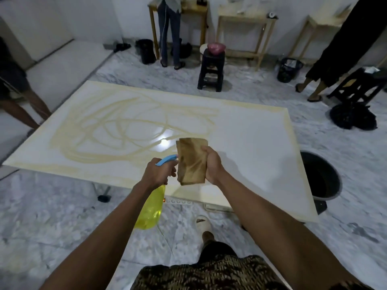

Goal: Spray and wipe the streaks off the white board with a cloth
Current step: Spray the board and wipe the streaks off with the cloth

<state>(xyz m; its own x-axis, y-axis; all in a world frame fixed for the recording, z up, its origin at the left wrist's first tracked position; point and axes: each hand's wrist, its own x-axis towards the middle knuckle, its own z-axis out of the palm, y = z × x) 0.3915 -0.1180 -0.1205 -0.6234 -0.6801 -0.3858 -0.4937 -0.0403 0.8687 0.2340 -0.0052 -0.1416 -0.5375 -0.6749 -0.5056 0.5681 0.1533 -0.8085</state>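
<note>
A large white board (247, 130) lies flat in front of me, its left half covered in looping yellowish streaks (117, 126). My left hand (158, 174) grips a yellow spray bottle (151, 208) by the neck, its blue nozzle (166, 159) pointing over the board's near edge. My right hand (211, 168) holds a folded brown cloth (191, 162) upright just above the board, beside the nozzle. The board's right half looks mostly free of streaks.
A black bucket (321, 176) stands at the board's right edge. A black stool (211, 70) with a pink bowl sits beyond the board. Other people stand at the back (170, 38), far right and left. A power strip (178, 200) lies under the board's near edge.
</note>
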